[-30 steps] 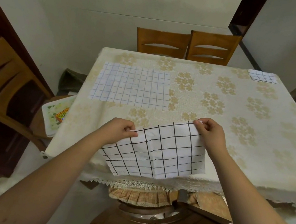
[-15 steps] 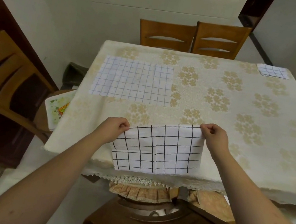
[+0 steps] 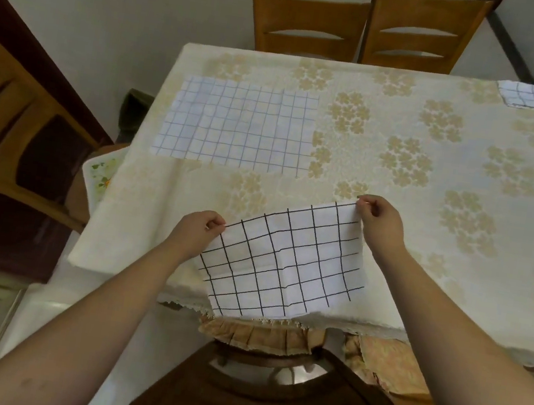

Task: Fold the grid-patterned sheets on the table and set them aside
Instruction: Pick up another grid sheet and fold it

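The left hand is pinching one top corner of the black-grid sheet and the right hand is pinching the other, holding it tilted over the near edge of the table. At 11 o'clock a pale-grid sheet is lying flat; at 1 o'clock a small folded sheet is resting at the far corner. No readable writing is showing.

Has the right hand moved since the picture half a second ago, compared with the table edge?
Yes. The right hand went farther from the near table edge, tilting the black-grid sheet.
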`<state>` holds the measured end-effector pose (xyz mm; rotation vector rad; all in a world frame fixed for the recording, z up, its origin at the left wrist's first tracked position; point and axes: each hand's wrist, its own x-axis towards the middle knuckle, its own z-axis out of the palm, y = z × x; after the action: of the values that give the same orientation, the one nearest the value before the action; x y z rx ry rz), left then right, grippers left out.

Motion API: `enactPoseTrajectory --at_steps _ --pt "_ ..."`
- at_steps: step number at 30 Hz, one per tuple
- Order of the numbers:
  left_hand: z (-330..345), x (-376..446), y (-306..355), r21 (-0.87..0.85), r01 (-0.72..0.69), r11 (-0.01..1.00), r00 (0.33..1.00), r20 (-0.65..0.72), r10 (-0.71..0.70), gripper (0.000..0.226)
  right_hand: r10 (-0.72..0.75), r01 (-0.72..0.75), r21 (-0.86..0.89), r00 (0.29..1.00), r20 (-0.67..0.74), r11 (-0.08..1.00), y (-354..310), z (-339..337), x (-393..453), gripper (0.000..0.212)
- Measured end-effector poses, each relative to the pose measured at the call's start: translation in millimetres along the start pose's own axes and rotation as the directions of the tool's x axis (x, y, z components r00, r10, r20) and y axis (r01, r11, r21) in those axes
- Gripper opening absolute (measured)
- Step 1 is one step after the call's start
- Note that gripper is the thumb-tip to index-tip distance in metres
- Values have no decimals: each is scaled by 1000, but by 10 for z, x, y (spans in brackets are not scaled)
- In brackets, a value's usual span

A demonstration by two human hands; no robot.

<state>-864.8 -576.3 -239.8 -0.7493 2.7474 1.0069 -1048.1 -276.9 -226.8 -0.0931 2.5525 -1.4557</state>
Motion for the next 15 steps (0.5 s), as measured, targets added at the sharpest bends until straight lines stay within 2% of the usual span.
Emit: enactPoseTrajectory --at_steps 5,11,15 --pt "125 -54 -177 -71 177 982 984 -5 -177 20 31 -34 33 995 90 999 40 282 -22 34" --pt "201 -166 -443 -262 303 916 948 -17 -318 25 62 -45 -76 966 249 996 193 567 -300 31" --pt "273 -232 -589 -303 366 880 924 6 -382 27 105 -67 -145 958 268 987 299 730 -560 28"
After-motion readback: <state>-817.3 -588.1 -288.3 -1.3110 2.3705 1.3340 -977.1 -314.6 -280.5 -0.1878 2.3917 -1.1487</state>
